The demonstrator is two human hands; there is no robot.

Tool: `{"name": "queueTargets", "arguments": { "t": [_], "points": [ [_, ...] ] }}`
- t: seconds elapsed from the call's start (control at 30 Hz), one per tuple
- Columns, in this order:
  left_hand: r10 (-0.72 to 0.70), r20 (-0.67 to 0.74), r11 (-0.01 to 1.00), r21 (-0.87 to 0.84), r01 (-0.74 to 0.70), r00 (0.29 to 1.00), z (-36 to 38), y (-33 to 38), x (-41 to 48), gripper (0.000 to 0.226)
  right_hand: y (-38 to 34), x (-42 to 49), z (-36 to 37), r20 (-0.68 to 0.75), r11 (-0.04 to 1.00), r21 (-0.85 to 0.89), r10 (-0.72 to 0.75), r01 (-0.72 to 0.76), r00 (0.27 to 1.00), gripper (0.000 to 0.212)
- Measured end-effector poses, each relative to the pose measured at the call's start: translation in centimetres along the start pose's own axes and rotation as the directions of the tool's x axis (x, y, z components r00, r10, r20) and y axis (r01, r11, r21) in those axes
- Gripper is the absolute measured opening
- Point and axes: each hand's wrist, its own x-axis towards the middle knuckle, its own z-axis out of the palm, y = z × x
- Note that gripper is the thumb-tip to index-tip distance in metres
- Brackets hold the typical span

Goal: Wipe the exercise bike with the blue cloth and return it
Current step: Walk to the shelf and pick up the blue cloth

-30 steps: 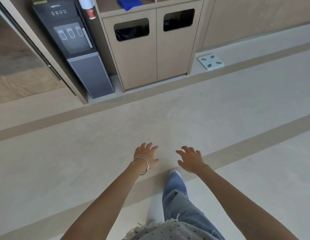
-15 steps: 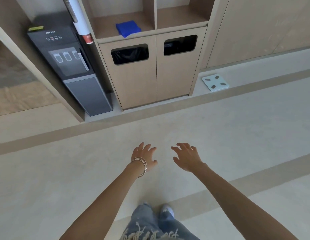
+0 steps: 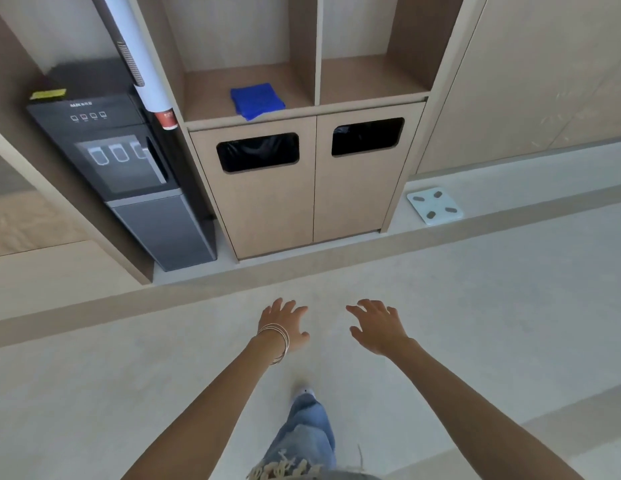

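A folded blue cloth (image 3: 257, 100) lies on the left shelf of a wooden cabinet (image 3: 357, 202), above two doors with dark bin openings. My left hand (image 3: 285, 325), with thin bangles on the wrist, is stretched out over the floor with its fingers apart and holds nothing. My right hand (image 3: 378, 327) is beside it, also spread and empty. Both hands are well short of the cabinet and far below the cloth. No exercise bike is in view.
A black water dispenser (image 3: 129, 174) stands left of the cabinet, with a white cup tube (image 3: 139, 53) above it. A pale bathroom scale (image 3: 435, 206) lies on the floor at the cabinet's right. My leg in jeans (image 3: 305, 431) steps forward on the beige floor.
The cabinet, cloth and dispenser have grown larger and dropped lower in view as I walk toward them. Both hands stay spread and empty in front of me.
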Motion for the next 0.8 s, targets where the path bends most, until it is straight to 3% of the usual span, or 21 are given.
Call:
{"name": "queueTargets", "arguments": {
  "t": [0.23,0.47,0.8],
  "points": [
    [0.004,-0.058,0.999,-0.039,-0.007,0.998,-6.7,-2.5,8.6,0.064,-0.4,10.1,-6.0,-0.017,0.998,-0.04,-0.049,0.048,0.999,0.05],
    [-0.097,0.016,0.991,-0.086,0.098,0.995,-8.1,-5.6,13.4,0.064,-0.6,17.5,-7.9,0.064,0.989,-0.076,-0.126,0.13,0.99,0.051],
    [-0.236,-0.029,0.959,-0.167,0.228,0.971,-15.2,-6.7,23.8,0.064,2.3,31.2,-14.5,0.071,0.957,-0.119,-0.257,0.264,0.964,0.051]
  ]
}}
